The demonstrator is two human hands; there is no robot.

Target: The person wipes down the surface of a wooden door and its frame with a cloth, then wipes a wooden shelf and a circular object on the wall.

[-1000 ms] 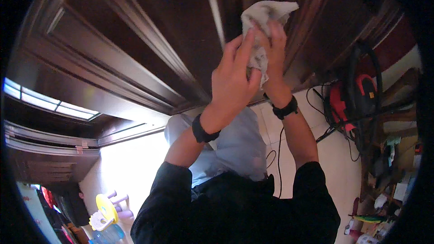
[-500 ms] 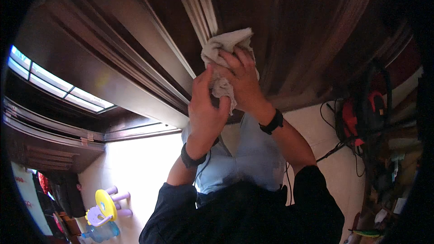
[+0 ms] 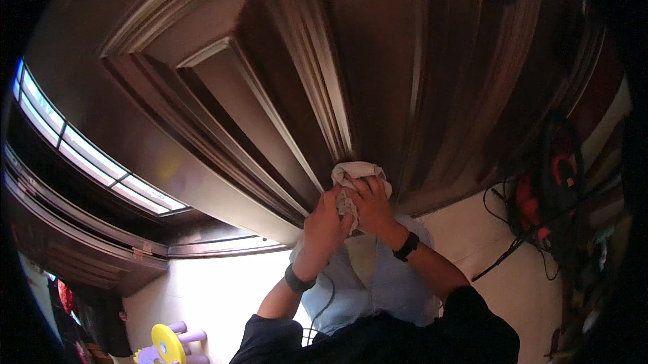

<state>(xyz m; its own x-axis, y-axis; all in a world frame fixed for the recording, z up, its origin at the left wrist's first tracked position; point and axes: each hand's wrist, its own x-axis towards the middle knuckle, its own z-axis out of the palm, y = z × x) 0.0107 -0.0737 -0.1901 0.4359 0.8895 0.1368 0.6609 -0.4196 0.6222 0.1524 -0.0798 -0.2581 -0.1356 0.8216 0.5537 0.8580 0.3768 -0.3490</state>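
Note:
A crumpled whitish cloth (image 3: 356, 170) lies against the lower part of a dark brown panelled door (image 3: 378, 87). My right hand (image 3: 372, 205) presses on it, fingers curled over the folds. Beside it, my left hand (image 3: 325, 222) is closed on the cloth's near left part, which hangs down between both hands. Raised mouldings run along the door just above and left of the cloth. Each wrist wears a black band.
The pale floor (image 3: 209, 290) is brightly lit at left. A small yellow and purple chair (image 3: 165, 344) stands at lower left. Red and black equipment with cables (image 3: 533, 209) is at right. A barred window (image 3: 101, 161) shows beyond the door's left edge.
Both hands and the cloth now appear lower in the picture, and more of the door's upper panels shows. The whole view has shifted too. Both hands keep hold of the cloth.

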